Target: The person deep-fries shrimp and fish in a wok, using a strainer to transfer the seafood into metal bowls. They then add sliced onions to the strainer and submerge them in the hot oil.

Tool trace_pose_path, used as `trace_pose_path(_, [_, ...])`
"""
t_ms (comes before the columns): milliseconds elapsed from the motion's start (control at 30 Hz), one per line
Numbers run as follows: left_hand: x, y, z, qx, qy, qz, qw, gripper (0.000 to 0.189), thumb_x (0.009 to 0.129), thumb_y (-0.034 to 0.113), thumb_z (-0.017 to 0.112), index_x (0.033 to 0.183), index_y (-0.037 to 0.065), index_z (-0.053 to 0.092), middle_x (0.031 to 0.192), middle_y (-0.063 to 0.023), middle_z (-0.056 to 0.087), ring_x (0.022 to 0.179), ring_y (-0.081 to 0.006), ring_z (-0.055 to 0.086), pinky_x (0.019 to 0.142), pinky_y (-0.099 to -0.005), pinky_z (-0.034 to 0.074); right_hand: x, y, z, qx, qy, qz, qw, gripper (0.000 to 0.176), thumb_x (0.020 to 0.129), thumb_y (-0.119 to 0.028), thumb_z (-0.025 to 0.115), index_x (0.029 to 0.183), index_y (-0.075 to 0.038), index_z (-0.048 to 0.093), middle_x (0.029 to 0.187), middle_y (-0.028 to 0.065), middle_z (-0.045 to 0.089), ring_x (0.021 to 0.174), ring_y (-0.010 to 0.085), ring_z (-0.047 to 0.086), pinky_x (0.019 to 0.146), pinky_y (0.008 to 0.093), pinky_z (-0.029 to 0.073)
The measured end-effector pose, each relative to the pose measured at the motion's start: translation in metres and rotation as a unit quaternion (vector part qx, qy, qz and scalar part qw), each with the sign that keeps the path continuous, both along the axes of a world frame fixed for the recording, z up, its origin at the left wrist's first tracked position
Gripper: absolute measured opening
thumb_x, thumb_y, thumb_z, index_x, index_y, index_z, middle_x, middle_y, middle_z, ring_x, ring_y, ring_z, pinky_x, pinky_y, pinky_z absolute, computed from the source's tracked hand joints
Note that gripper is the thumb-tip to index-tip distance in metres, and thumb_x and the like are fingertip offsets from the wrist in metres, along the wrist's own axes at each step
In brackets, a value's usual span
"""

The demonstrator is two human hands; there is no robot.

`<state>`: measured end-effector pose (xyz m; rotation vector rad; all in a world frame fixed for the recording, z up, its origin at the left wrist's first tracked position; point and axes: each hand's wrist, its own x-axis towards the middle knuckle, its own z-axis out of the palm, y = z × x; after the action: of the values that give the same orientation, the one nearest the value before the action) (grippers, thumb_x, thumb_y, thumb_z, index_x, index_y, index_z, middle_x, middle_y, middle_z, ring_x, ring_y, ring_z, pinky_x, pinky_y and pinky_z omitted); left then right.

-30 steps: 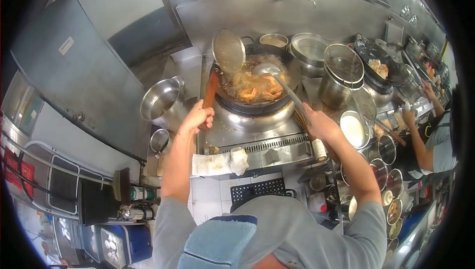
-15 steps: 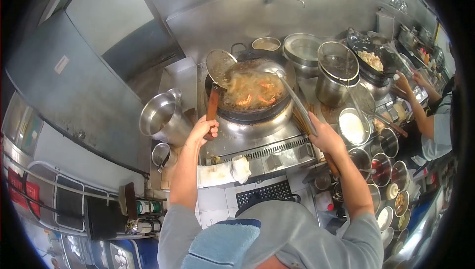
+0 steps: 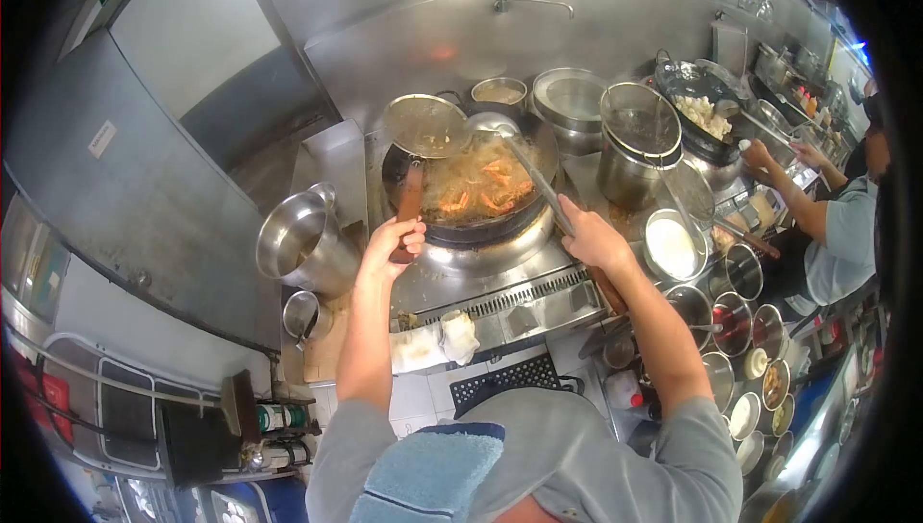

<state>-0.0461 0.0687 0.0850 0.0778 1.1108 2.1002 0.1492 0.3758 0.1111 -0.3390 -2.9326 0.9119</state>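
Note:
My left hand [image 3: 395, 246] is closed round the wooden handle of a wire-mesh strainer [image 3: 426, 126]. The strainer's round mesh, with small bits on it, is over the back left of a wok [image 3: 471, 232]. Gripped in my right hand [image 3: 591, 235] is the long metal handle of a ladle [image 3: 493, 125]. Its bowl hangs over the back of the wok, close to the strainer's rim. Orange-red shellfish pieces [image 3: 495, 204] lie in bubbling, steaming liquid in the wok.
Left of the wok stands a tall steel pot [image 3: 332, 256]. A strainer basket [image 3: 641, 121] rests on a pot at the right, near a bowl of white liquid [image 3: 671, 242]. Further right, a co-worker [image 3: 841, 235] handles another wok [image 3: 687, 90]. A folded cloth [image 3: 418, 348] lies on the front edge.
The strainer has swung right and its mesh faces up more. The ladle's bowl has come left towards it. The whole view has shifted slightly.

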Motion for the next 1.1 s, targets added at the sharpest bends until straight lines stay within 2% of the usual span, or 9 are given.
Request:
trace_pose_path(167, [-0.044,-0.046,0.027,0.049,-0.051,0.011,0.997,0.014,0.090,0.001,0.053,0.101,-0.003,0.047,0.078,-0.0064,0.051,0.054,-0.0083,0.044,0.044,-0.0211,0.036,0.005,0.009,-0.018,-0.046,0.053,0.002,0.998,0.075,0.076,-0.012,0.061,0.143,0.000,0.030,0.116,0.0324,0.057,0.109,0.0421,0.056,0.094,0.0428,0.044])
trace_pose_path(267, [-0.082,-0.050,0.047,-0.155,0.095,0.066,0.981,0.012,0.085,-0.003,0.052,0.095,-0.001,0.044,0.071,-0.0059,0.049,0.049,-0.0097,0.044,0.042,-0.0244,0.037,0.019,0.000,-0.013,-0.073,0.032,-0.026,0.996,0.075,0.076,-0.013,0.062,0.143,-0.002,0.031,0.117,0.0318,0.056,0.111,0.0414,0.056,0.095,0.0413,0.043])
trace_pose_path(433, [-0.153,-0.038,-0.014,-0.507,0.273,0.070,0.815,0.028,0.079,-0.001,0.043,0.104,-0.012,0.045,0.061,-0.0140,0.051,0.043,-0.0239,0.050,0.040,-0.0382,0.039,0.030,-0.012,-0.028,-0.101,0.053,-0.054,0.992,0.076,0.074,-0.012,0.064,0.142,-0.002,0.034,0.119,0.0307,0.056,0.112,0.0397,0.055,0.096,0.0385,0.042])
trace_pose_path(500, [-0.169,-0.031,-0.039,-0.585,0.263,-0.052,0.765,0.032,0.077,0.000,0.041,0.105,-0.015,0.047,0.062,-0.0173,0.053,0.043,-0.0258,0.050,0.038,-0.0407,0.037,0.032,-0.016,-0.026,-0.091,0.044,-0.057,0.993,0.075,0.075,-0.013,0.063,0.143,-0.003,0.033,0.113,0.0315,0.058,0.107,0.0406,0.058,0.092,0.0404,0.044])
trace_pose_path(533, [-0.160,-0.026,-0.047,-0.575,0.248,0.014,0.780,0.025,0.077,-0.002,0.040,0.096,-0.012,0.052,0.059,-0.0129,0.049,0.041,-0.0233,0.046,0.036,-0.0385,0.036,0.034,-0.015,-0.024,-0.084,0.040,-0.058,0.994,0.074,0.075,-0.014,0.062,0.143,-0.003,0.032,0.111,0.0319,0.059,0.105,0.0411,0.059,0.090,0.0413,0.045])
trace_pose_path(633, [-0.144,-0.035,-0.030,-0.465,0.238,0.116,0.844,0.023,0.076,-0.004,0.040,0.094,-0.008,0.053,0.059,-0.0097,0.046,0.042,-0.0205,0.044,0.036,-0.0351,0.035,0.036,-0.008,-0.024,-0.085,0.056,-0.069,0.992,0.074,0.075,-0.014,0.061,0.142,-0.003,0.033,0.109,0.0322,0.059,0.105,0.0418,0.059,0.090,0.0412,0.046])
trace_pose_path(700, [-0.118,-0.057,-0.005,-0.415,0.263,0.112,0.864,0.029,0.077,-0.004,0.039,0.105,0.000,0.045,0.072,-0.0065,0.046,0.046,-0.0153,0.042,0.037,-0.0325,0.035,0.034,-0.001,-0.020,-0.074,0.056,-0.070,0.993,0.074,0.075,-0.013,0.061,0.143,-0.003,0.033,0.110,0.0321,0.059,0.106,0.0416,0.058,0.091,0.0410,0.045])
trace_pose_path(833, [-0.037,-0.075,0.057,-0.356,0.234,0.086,0.901,0.025,0.081,-0.002,0.043,0.105,0.006,0.042,0.074,-0.0029,0.042,0.048,-0.0096,0.039,0.037,-0.0271,0.034,0.021,0.009,-0.023,-0.087,0.074,-0.066,0.991,0.075,0.075,-0.013,0.061,0.142,-0.001,0.032,0.115,0.0320,0.058,0.110,0.0410,0.056,0.093,0.0405,0.044])
trace_pose_path(1100, [0.038,-0.047,0.020,-0.342,0.163,0.064,0.923,0.025,0.084,-0.004,0.046,0.103,0.010,0.038,0.074,-0.0035,0.042,0.051,-0.0084,0.040,0.038,-0.0238,0.032,0.024,0.011,-0.020,-0.158,0.055,-0.044,0.985,0.076,0.074,-0.009,0.062,0.143,0.001,0.032,0.123,0.0273,0.056,0.108,0.0303,0.059,0.093,0.0344,0.044])
